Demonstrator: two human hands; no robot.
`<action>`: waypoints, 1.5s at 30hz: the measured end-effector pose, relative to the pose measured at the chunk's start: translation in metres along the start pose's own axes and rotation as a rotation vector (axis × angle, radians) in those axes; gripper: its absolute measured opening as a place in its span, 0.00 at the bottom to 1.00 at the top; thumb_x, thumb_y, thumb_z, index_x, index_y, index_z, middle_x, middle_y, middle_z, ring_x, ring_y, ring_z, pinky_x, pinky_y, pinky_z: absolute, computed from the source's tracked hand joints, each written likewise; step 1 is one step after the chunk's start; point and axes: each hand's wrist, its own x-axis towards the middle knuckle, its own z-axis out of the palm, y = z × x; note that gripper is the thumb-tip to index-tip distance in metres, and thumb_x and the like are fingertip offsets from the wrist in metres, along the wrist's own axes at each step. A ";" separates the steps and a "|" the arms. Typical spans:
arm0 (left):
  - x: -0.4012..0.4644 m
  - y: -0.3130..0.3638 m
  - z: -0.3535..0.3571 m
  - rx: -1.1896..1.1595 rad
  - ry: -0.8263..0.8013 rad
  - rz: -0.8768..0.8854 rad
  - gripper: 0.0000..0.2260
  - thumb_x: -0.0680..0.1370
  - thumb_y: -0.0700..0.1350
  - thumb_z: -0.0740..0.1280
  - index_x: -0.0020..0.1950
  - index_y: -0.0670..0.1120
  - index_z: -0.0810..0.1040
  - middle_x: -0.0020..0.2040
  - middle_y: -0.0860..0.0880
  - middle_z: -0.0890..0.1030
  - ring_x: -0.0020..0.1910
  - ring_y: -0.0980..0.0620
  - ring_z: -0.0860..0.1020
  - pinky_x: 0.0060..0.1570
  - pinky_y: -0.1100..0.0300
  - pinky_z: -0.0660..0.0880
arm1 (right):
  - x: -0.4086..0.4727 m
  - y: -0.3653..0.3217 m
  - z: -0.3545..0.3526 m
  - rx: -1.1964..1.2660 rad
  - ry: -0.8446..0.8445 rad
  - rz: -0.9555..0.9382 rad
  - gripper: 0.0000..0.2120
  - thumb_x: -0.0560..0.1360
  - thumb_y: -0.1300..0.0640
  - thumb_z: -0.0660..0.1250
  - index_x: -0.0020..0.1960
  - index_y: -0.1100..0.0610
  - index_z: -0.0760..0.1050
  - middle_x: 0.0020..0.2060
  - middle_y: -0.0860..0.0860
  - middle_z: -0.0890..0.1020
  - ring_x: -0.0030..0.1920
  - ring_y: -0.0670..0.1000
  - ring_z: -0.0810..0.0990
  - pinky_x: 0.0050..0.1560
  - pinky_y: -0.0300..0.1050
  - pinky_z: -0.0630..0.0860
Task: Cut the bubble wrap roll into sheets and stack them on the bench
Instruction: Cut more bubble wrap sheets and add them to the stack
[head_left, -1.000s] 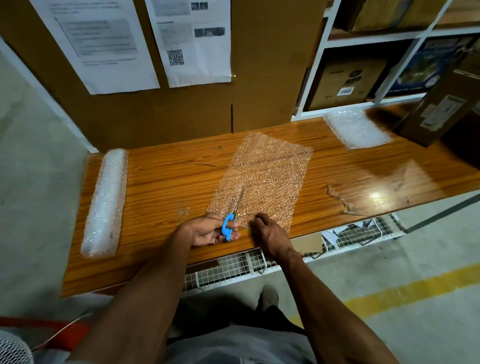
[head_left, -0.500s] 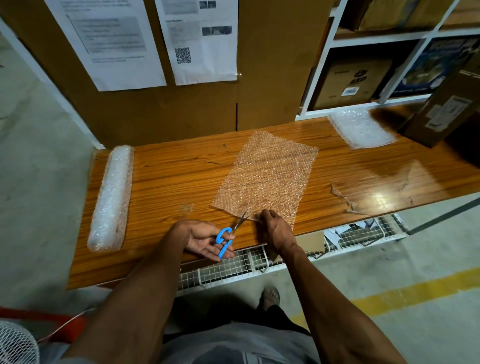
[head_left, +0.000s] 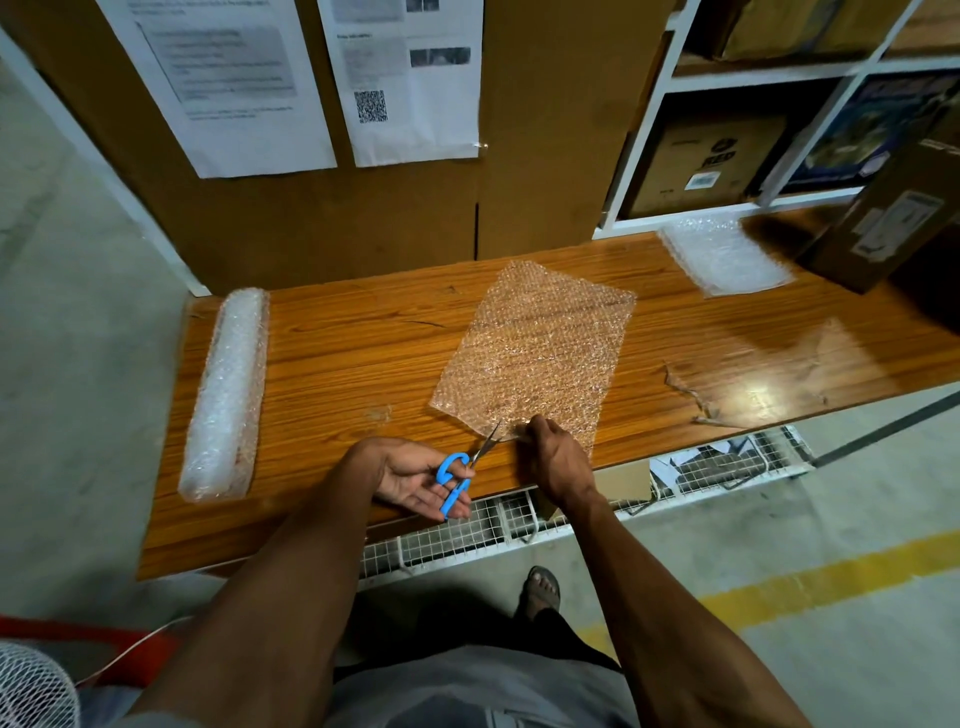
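Note:
A loose bubble wrap sheet (head_left: 535, 348) lies flat in the middle of the wooden bench (head_left: 337, 364). My right hand (head_left: 558, 460) pinches its near edge. My left hand (head_left: 415, 475), palm up, holds blue-handled scissors (head_left: 460, 475) whose blades point at the sheet's near edge beside my right fingers. The bubble wrap roll (head_left: 226, 395) lies at the bench's left end, apart from both hands. A stack of cut sheets (head_left: 722, 254) sits at the far right of the bench.
A cardboard box (head_left: 883, 223) overhangs the bench's far right. White shelving (head_left: 727, 145) with boxes stands behind. Brown board with taped papers (head_left: 405, 78) backs the bench. A wire rack (head_left: 493, 525) runs under the front edge. A fan (head_left: 31, 686) is at lower left.
My left hand has pulled the scissors back toward me, out of the sheet, and turned palm up. My right hand stays on the sheet's near edge.

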 end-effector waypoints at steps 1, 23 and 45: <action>0.000 0.001 -0.001 0.005 -0.003 0.000 0.27 0.80 0.53 0.71 0.71 0.36 0.76 0.66 0.40 0.81 0.61 0.48 0.82 0.52 0.58 0.83 | 0.000 0.000 -0.002 0.026 0.011 0.034 0.08 0.84 0.55 0.66 0.59 0.49 0.68 0.49 0.49 0.80 0.37 0.41 0.76 0.38 0.32 0.73; 0.009 0.013 -0.003 0.048 0.062 0.012 0.27 0.78 0.55 0.73 0.69 0.36 0.77 0.63 0.40 0.83 0.63 0.47 0.82 0.60 0.53 0.81 | -0.006 -0.012 -0.010 0.014 0.084 -0.035 0.11 0.82 0.54 0.67 0.62 0.55 0.70 0.48 0.52 0.79 0.39 0.54 0.77 0.39 0.45 0.69; 0.025 0.030 0.002 0.110 0.222 0.002 0.24 0.76 0.55 0.76 0.63 0.38 0.82 0.56 0.43 0.86 0.51 0.52 0.86 0.40 0.65 0.82 | -0.011 0.002 0.005 -0.128 -0.009 -0.202 0.33 0.83 0.66 0.59 0.85 0.49 0.55 0.82 0.48 0.61 0.82 0.50 0.59 0.73 0.50 0.69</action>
